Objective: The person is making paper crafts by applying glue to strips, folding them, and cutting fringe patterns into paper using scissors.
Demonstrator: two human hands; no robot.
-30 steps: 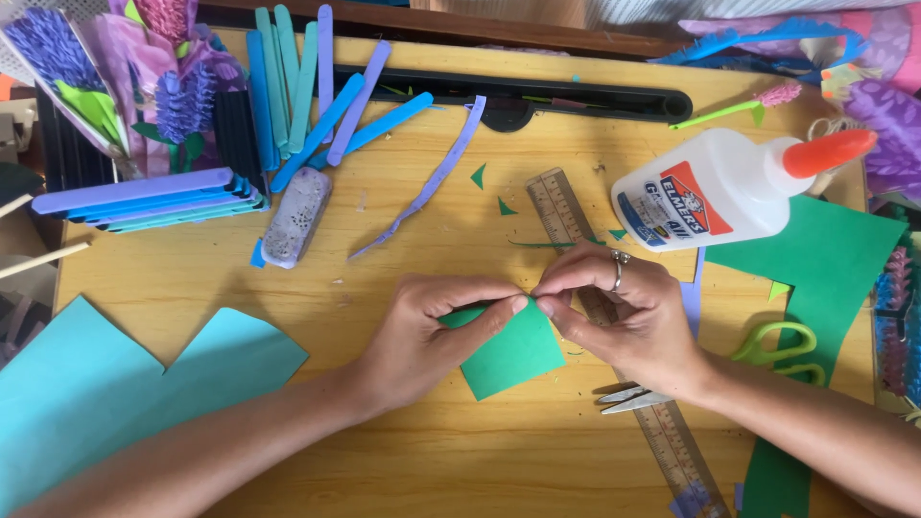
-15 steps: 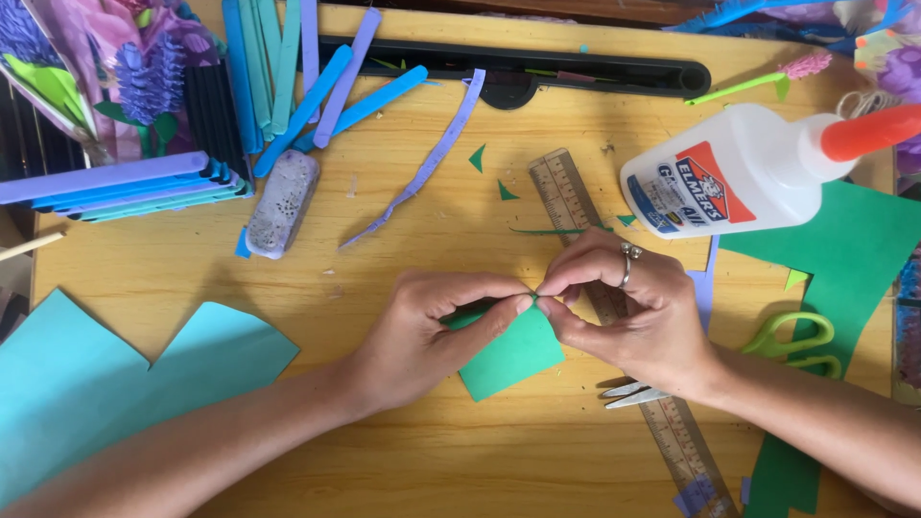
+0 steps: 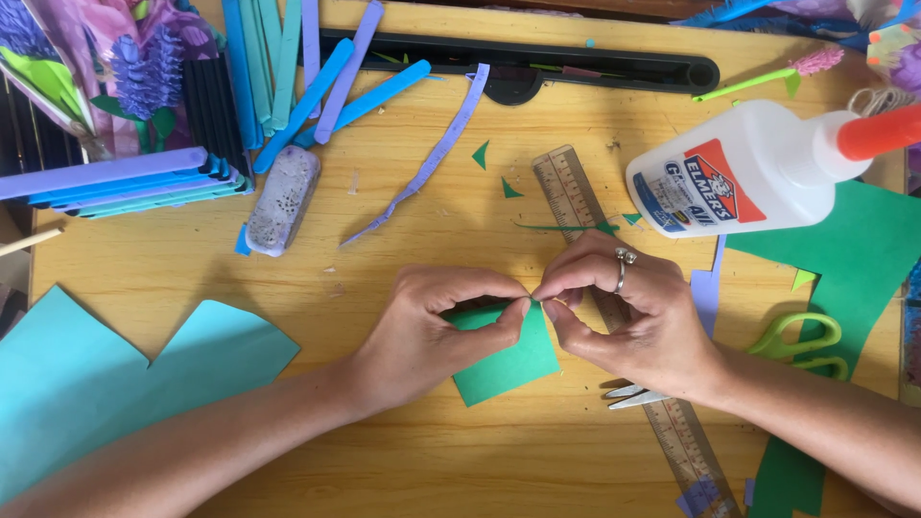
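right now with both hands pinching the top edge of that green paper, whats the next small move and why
Probably keep rolling or creasing that top edge a little further. The left hand and right hand meet fingertip to fingertip at the upper edge of the small green paper piece, which lies on the wooden table. Only that edge looks worked; the rest lies flat below.

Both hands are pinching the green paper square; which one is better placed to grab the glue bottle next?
Probably the right hand: the glue bottle lies just beyond it on the right side of the table, while the left hand would have to cross over to reach it.
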